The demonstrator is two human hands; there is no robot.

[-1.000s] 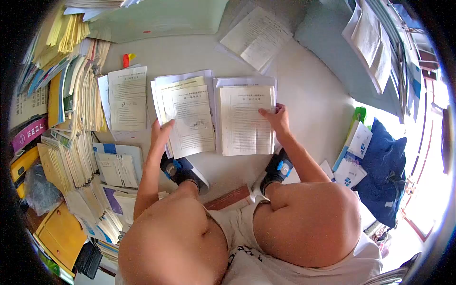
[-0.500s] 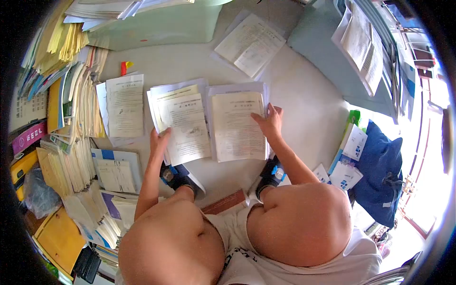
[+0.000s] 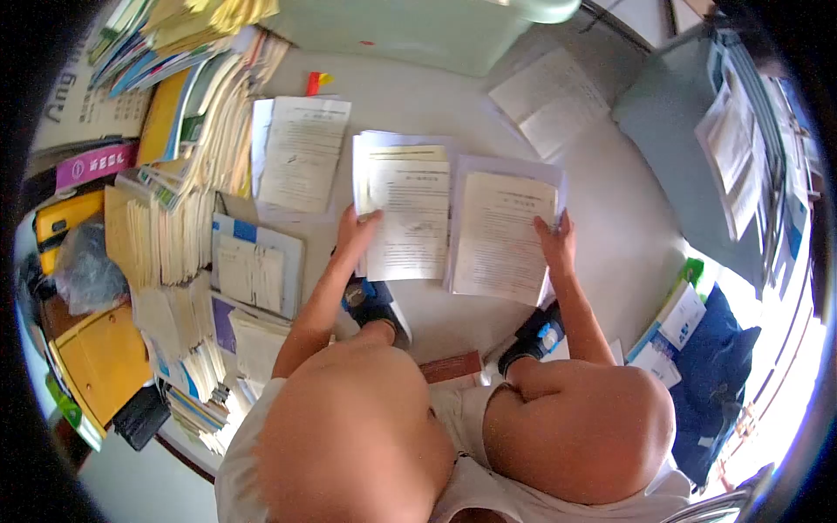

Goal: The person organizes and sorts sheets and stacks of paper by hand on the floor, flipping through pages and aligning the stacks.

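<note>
My left hand (image 3: 356, 234) is closed on the lower left edge of a stack of printed papers (image 3: 406, 213), thumb on top. A yellowish sheet and a clear sleeve show behind its top page. Beside it, a second stack of printed papers (image 3: 504, 237) lies in a clear sleeve, and my right hand (image 3: 558, 248) pinches its right edge, thumb over the page. Only a narrow gap parts the two stacks. Both are just beyond my feet; whether they are lifted off the floor I cannot tell.
Another printed stack (image 3: 302, 152) lies to the left, near a small red and yellow piece (image 3: 316, 84). Further papers (image 3: 551, 100) lie at the back right. Tall piles of documents (image 3: 214, 122) line the left side. A pale green bin (image 3: 410, 35) stands behind, a dark blue cloth bag (image 3: 711, 375) on the right.
The camera has turned to the left, so the scene sits further right and slightly rotated. Both hands keep hold of the same paper stacks.
</note>
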